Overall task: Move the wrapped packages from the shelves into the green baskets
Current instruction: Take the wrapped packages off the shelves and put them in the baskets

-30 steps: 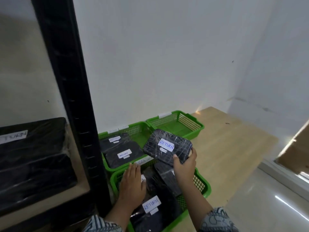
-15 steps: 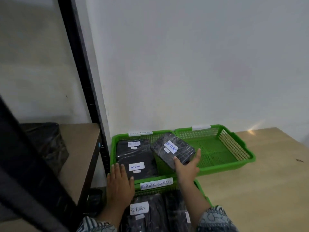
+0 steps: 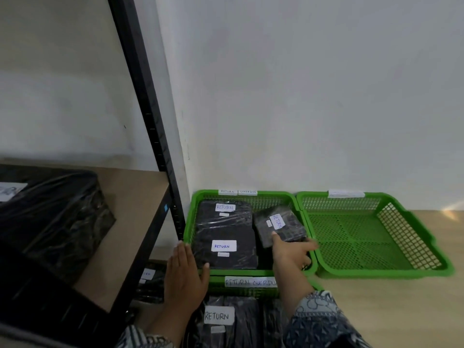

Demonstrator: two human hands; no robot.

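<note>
A small black wrapped package labelled RETURN lies tilted in the right part of the middle green basket. My right hand grips its near edge, thumb on top. Two larger wrapped packages fill the basket's left part. My left hand lies flat with straight fingers at the basket's front left corner and holds nothing. The nearest green basket holds more wrapped packages. A big wrapped package sits on the shelf at left.
A green basket with nothing in it stands to the right on the wooden floor. The black shelf post rises just left of the baskets. Another wrapped package lies on a lower shelf. A white wall stands behind.
My right hand has carried the small package down from above the baskets into the right part of the middle basket and turned it. My left hand has shifted to that basket's front left corner.
</note>
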